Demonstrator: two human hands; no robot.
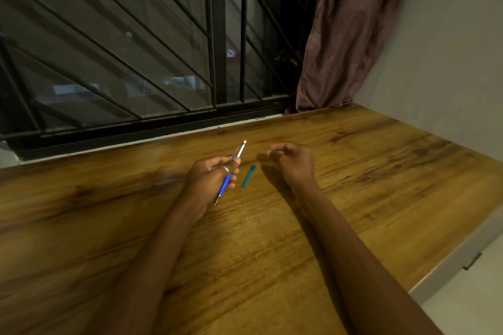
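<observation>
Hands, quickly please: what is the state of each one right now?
Left hand: closed, holding the blue pencil.
Right hand: closed, fingers curled, nothing visible in them.

Bare forearms (168, 239); silver ring (224, 169) on left hand (208, 181).

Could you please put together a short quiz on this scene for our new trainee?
1. Which hand grips the blue pencil?
2. True or false: the green case stands upright on the wooden table.
3. The green case lies: A) between the two hands, B) on the window ledge, C) under the curtain.

Key: 1, the left hand. 2, false, it lies flat. 3, A.
</observation>
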